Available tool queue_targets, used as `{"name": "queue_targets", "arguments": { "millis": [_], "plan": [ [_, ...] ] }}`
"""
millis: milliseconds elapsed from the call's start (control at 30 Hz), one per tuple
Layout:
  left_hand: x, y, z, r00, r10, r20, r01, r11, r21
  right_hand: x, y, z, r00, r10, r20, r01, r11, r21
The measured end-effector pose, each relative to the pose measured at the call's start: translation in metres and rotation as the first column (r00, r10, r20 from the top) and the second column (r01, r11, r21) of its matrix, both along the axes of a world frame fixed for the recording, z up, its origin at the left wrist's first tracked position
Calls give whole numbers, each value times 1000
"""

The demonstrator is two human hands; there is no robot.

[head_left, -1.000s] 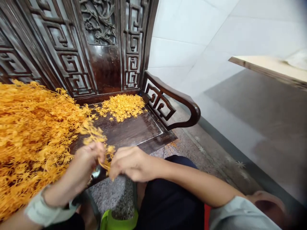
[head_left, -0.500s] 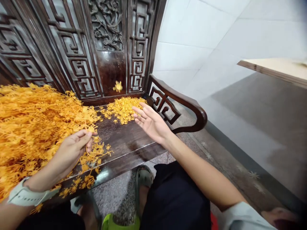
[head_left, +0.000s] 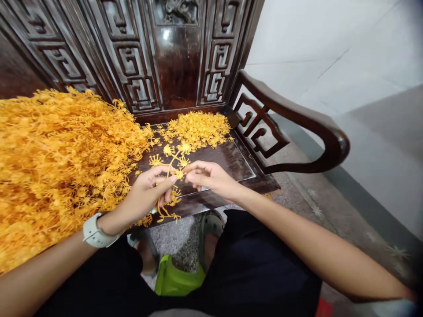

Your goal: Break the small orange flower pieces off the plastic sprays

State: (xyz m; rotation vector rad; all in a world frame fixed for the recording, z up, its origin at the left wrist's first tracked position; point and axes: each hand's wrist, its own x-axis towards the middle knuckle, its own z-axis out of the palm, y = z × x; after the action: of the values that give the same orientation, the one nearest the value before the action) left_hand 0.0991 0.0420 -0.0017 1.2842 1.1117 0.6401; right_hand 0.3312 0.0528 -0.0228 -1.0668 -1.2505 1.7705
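- A branched orange plastic sprig (head_left: 169, 176) is pinched in the left hand (head_left: 145, 196), thumb and forefinger closed on its stem; the other fingers are curled under it.
- The right hand (head_left: 211, 178) is brought up against the same sprig, its fingertips (head_left: 189, 176) closed together on a small flower head just beside the left thumb.
- The sprig is held just above the front edge of the dark wooden bench seat (head_left: 228, 160), its lower twigs hanging below the left hand.
- Half a second ago the right hand was spread open and flat near the small pile, with one loose flower caught in mid-air before the backrest; it has since been drawn back and closed on the sprig.
- The left hand, then low at the big heap's edge, has been raised toward the middle of the seat.
- The sprig is seen as thin, stiff stems tipped with spidery, many-petalled blooms.
- A large tangled heap of like sprigs (head_left: 56, 158) is piled over the left of the seat; a small pile of detached flower heads (head_left: 198, 128) lies by the backrest.
- The bench is of glossy, dark carved wood, with fretwork panels and a curved armrest (head_left: 297, 119).
- A pale watch (head_left: 95, 233) is worn on the left wrist.
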Motion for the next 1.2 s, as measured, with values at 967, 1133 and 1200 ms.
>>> {"name": "queue_targets", "arguments": {
  "millis": [967,1133,1200],
  "plan": [
    [14,-45,25,913,291,285,-203,931,-302,-16,-46,14,884,-271,381,-330,217,919],
    [5,-33,30,870,349,349,-225,910,-349,-26,-63,18,889,-206,409,-416,9,909],
    [-8,-11,33,803,457,383,-333,877,-348,-39,-84,16,915,-19,403,-403,-117,908]
  ]
}}
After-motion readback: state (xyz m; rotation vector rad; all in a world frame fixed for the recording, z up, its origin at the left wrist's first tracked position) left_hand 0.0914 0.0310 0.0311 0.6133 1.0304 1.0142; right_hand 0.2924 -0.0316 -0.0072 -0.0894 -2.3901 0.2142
